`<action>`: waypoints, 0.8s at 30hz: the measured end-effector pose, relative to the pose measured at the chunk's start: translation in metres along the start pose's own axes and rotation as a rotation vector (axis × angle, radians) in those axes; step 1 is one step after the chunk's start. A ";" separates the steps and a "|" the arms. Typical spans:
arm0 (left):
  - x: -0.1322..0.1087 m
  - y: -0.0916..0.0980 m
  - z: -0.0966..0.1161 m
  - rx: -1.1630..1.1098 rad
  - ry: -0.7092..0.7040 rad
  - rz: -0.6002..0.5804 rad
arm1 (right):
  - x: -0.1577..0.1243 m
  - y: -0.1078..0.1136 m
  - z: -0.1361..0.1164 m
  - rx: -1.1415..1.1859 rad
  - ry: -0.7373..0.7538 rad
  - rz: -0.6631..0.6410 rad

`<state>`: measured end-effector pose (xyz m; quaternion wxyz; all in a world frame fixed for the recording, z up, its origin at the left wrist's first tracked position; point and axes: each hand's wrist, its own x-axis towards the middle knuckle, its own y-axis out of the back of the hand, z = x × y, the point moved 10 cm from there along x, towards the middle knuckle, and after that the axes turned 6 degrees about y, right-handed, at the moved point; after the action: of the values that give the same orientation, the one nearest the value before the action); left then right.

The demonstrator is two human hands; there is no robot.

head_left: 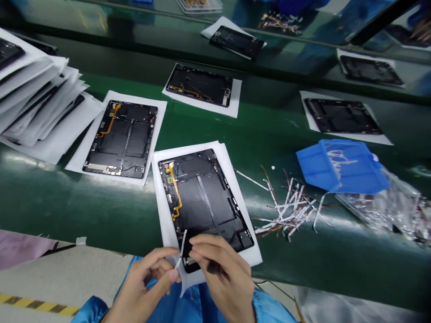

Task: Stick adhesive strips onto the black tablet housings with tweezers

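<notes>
Pinched between the thumb and fingers of my left hand [151, 278] is a thin white strip [182, 246], standing up at the near left corner of an open tablet housing [202, 202]. The black housing lies on a white sheet [249, 251], with an orange flex cable [175, 190] along its left side. My right hand [225, 273] is curled over the housing's near edge, its fingertips just right of the strip. A dark, rounded object [213, 268] shows within its grip; its kind cannot be made out, and most of it is hidden by the fingers.
A pile of white and brown strips [291, 208] lies right of the housing, beside a blue bin [343, 166] and clear plastic bags [387, 202]. A second tablet housing [121, 139] lies left, near a stack of sheets [40, 103]. Further housings [202, 85] lie beyond.
</notes>
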<state>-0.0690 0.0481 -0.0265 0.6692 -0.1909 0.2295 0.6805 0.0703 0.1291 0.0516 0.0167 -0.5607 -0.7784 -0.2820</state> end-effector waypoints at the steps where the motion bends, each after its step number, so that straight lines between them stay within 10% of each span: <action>1: 0.001 -0.002 -0.001 -0.007 0.020 -0.018 | 0.002 0.004 0.001 0.038 -0.025 -0.001; 12: -0.001 0.008 -0.012 0.162 0.132 -0.030 | 0.005 -0.031 0.020 -0.288 -0.082 -0.261; 20: -0.003 0.008 0.010 0.111 0.056 0.002 | -0.001 -0.020 0.009 -0.205 0.052 -0.093; 24: -0.003 0.016 0.021 0.046 0.013 0.099 | 0.003 0.003 -0.002 0.204 -0.014 0.008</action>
<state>-0.0840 0.0578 -0.0065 0.6375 -0.1681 0.2585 0.7060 0.0718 0.1312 0.0554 0.0694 -0.5612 -0.8009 -0.1970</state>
